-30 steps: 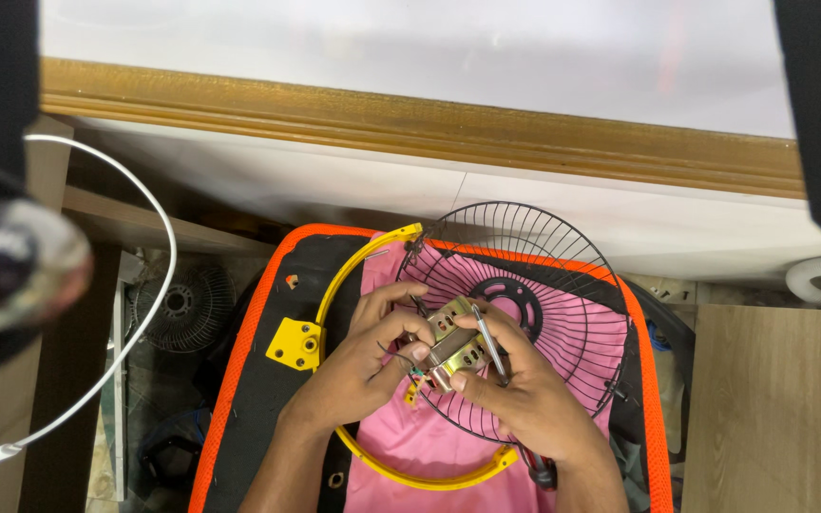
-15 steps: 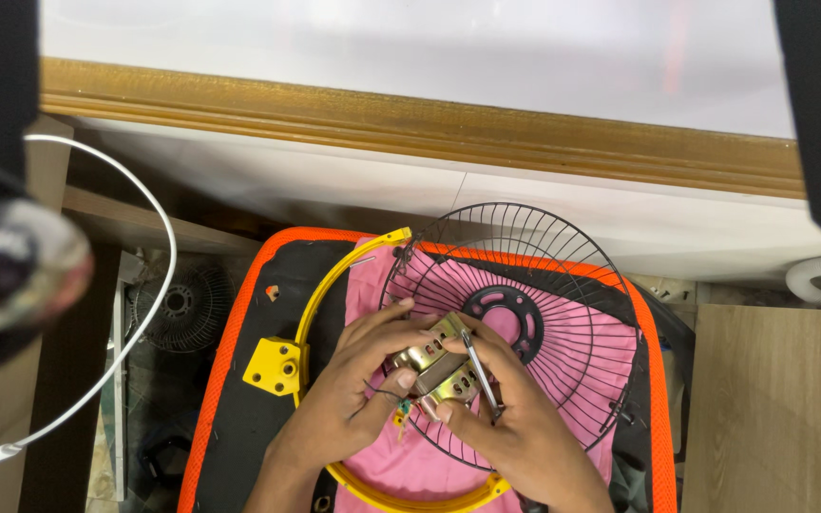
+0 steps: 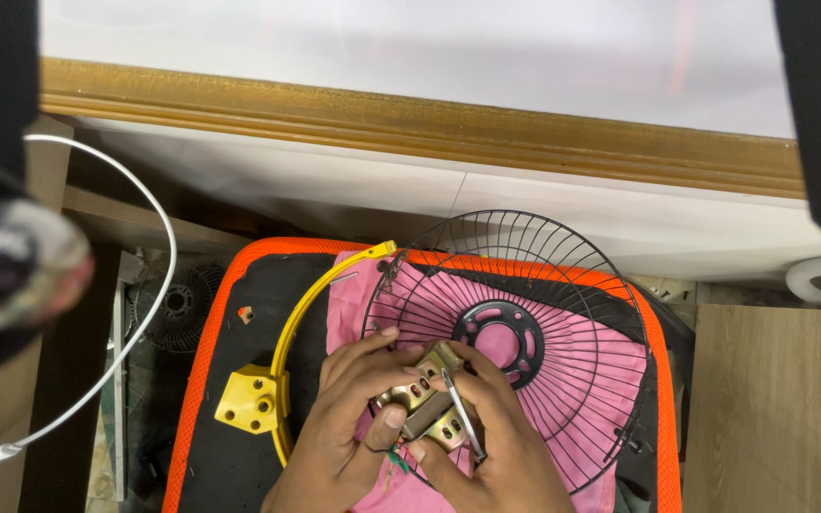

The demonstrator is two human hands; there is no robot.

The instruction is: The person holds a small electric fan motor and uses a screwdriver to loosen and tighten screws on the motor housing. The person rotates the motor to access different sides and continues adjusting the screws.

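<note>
I see a black mat edged in orange mesh [image 3: 197, 380] filling the lower middle of the frame, with a pink cloth [image 3: 353, 294] spread over it. On the cloth, right of centre, lies a round black wire fan guard [image 3: 563, 285]; a curved yellow plastic ring with a square bracket [image 3: 282, 351] arcs to its left. Low centre, my left hand [image 3: 349, 418] and right hand [image 3: 496, 446] are pressed together, both clamped on a small brass-coloured perforated metal bracket [image 3: 420, 404] (a thin silvery tool [image 3: 463, 418] crosses it).

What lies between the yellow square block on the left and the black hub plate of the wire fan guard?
In the head view, between the yellow block and the hub plate lie the left hand and the brass-coloured metal bracket it holds, over pink cloth.
</note>
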